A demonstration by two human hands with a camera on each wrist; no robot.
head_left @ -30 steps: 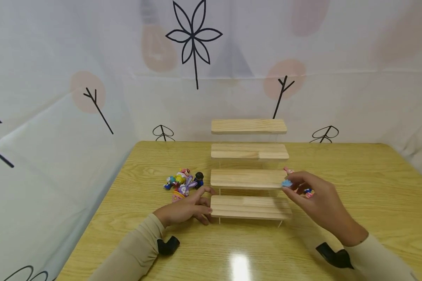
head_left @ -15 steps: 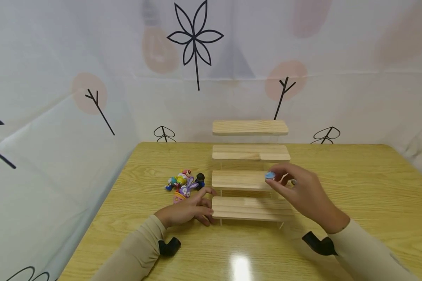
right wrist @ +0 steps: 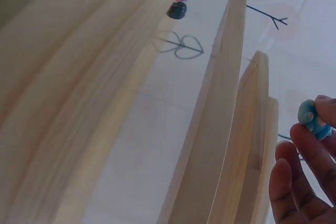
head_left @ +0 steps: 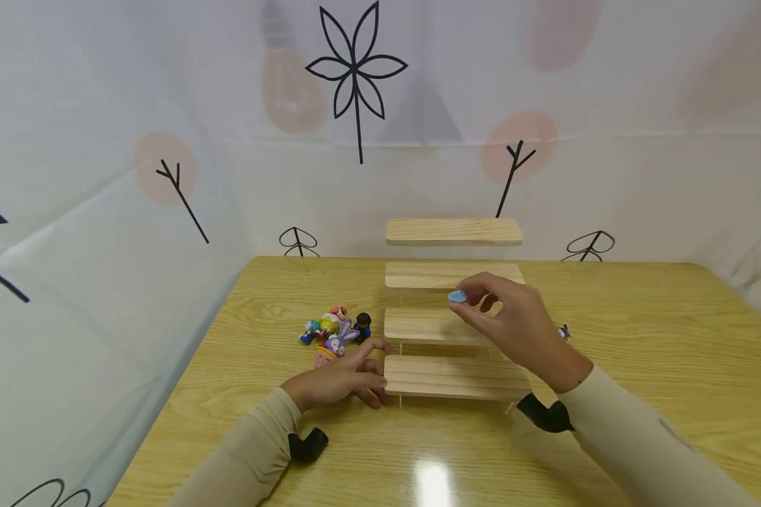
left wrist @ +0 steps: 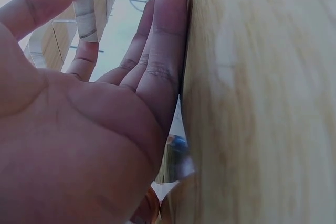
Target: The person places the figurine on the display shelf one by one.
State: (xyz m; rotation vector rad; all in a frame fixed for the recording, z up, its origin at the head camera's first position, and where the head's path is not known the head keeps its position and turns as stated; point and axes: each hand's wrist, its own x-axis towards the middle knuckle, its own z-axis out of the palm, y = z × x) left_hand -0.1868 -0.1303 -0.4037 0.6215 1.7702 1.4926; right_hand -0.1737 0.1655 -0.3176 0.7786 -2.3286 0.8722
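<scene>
A small light-blue toy is pinched between the thumb and fingertips of my right hand, raised in front of the upper middle boards of a tiered wooden display stand. The right wrist view shows the toy as rounded, partly covered by the fingers. My left hand rests at the stand's left end, its fingers touching the ends of the two lower boards. In the left wrist view, extended fingers lie against one board's edge, and another finger touches a second board's end.
Several small figurines, one with purple rabbit ears, lie in a heap left of the stand. A dark-haired figure is beside them. Another small toy lies on the table to the right. A printed cloth hangs behind.
My right hand has carried the blue toy leftward and up, from the right end of the second-lowest board to in front of the higher boards. The left hand stays against the stand.
</scene>
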